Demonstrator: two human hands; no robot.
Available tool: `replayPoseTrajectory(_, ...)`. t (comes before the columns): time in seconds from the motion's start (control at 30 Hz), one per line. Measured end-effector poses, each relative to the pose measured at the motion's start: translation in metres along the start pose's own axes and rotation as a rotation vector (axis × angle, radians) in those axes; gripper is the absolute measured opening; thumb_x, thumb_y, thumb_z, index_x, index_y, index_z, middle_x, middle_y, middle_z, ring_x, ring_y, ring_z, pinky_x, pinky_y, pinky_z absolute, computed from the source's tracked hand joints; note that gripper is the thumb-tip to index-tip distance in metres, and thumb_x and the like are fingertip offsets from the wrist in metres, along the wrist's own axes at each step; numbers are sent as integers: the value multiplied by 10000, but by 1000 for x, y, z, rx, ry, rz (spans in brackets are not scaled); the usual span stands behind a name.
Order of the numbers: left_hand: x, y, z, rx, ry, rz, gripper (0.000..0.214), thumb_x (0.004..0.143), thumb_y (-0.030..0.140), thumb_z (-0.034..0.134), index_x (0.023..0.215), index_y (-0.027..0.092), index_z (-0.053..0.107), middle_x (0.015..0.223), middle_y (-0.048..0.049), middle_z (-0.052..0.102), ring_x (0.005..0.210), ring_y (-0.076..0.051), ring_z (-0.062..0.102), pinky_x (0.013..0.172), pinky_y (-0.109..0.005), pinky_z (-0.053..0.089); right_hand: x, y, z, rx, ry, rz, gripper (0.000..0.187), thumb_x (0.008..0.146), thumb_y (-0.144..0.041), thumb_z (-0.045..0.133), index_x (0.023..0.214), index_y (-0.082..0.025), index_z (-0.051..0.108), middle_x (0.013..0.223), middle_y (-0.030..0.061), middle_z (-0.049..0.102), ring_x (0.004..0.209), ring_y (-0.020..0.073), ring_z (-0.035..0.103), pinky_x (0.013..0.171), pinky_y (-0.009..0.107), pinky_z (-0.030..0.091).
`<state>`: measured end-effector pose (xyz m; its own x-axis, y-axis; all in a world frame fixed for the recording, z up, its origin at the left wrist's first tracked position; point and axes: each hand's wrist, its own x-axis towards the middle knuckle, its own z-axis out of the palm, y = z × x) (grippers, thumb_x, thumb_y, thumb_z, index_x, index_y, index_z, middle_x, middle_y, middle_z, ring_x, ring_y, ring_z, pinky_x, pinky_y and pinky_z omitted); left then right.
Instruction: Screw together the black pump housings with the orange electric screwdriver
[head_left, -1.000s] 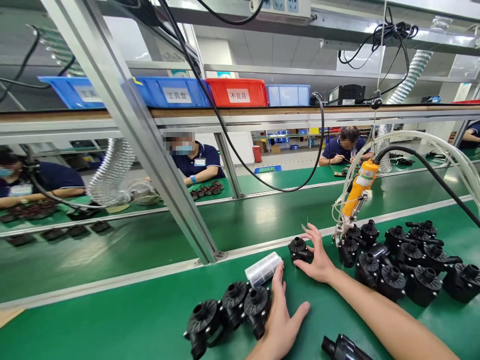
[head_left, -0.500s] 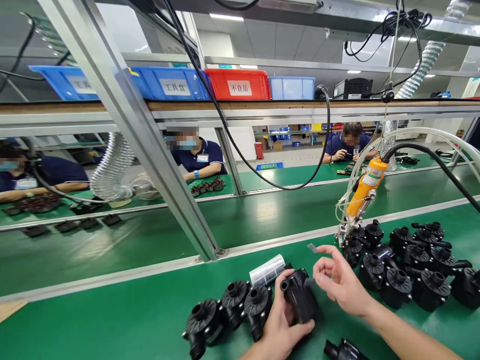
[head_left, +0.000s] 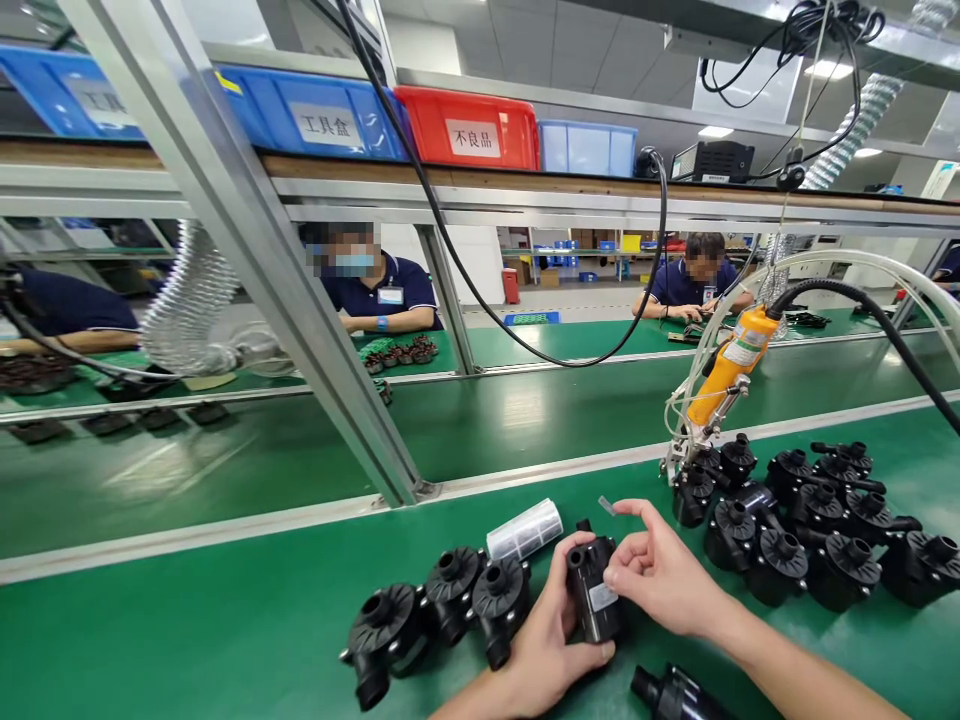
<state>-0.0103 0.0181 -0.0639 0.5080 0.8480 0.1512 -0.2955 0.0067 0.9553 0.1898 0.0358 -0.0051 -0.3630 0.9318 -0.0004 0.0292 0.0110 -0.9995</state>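
Observation:
My left hand point(head_left: 547, 635) is wrapped round a black pump point(head_left: 594, 595), holding it upright above the green bench. My right hand point(head_left: 656, 575) is at the pump's side; its thumb presses a small white label point(head_left: 602, 596) on the body, and a tiny label point(head_left: 607, 505) sticks to the raised forefinger's tip. A roll of labels point(head_left: 524, 530) lies just behind the pump. To the left stand three black pumps point(head_left: 442, 605) in a row.
A heap of several black pumps point(head_left: 810, 530) lies at the right, under a hanging orange screwdriver point(head_left: 726, 366) with hoses. Another pump point(head_left: 675, 692) lies at the bottom edge. A slanted metal post point(head_left: 300, 300) stands left. People work at the far benches; bins point(head_left: 469, 128) sit on the shelf.
My left hand took the pump from the bench and raised it. My right hand left the pump, lifted a label on its fingertip, and now presses the pump's side.

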Motion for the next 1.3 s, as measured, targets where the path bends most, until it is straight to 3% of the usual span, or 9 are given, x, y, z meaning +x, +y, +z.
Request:
replayPoseTrajectory(0.43, 0, 1, 1, 10, 4, 8, 961, 780, 302, 912, 1515, 375, 296, 1360, -76, 539, 1182, -279, 592, 921, -360, 453, -2, 4, 4, -53, 57, -19, 651, 833, -270, 730, 1399, -226, 412, 857, -40, 673, 673, 132, 550, 684, 286, 429)
replayPoseTrajectory(0.67, 0, 5, 2, 2, -8, 0, 962, 778, 311, 917, 1502, 375, 288, 1299, -51, 559, 1074, -227, 592, 835, -310, 445, 3, 11, 5, 249, -5, 96, 738, 728, -461, 890, 1259, -212, 442, 733, -63, 637, 622, 126, 561, 661, 266, 413)
replayPoseTrajectory(0.93, 1, 5, 2, 1, -27, 9, 933, 784, 273, 902, 1501, 376, 315, 1274, -56, 571, 1046, -231, 626, 888, -356, 486, -5, 6, 8, -9, 53, -7, 612, 838, -277, 745, 1344, -237, 403, 850, -48, 664, 634, 116, 509, 660, 275, 407)
replayPoseTrajectory(1.3, 0, -1, -2, 6, -32, 30, 947, 802, 263, 889, 1521, 361, 281, 1314, -68, 560, 1131, -249, 614, 951, -376, 481, -7, 7, 9, -74, 86, -37, 574, 880, -263, 684, 1376, -249, 394, 873, -45, 661, 636, 126, 473, 660, 289, 408)
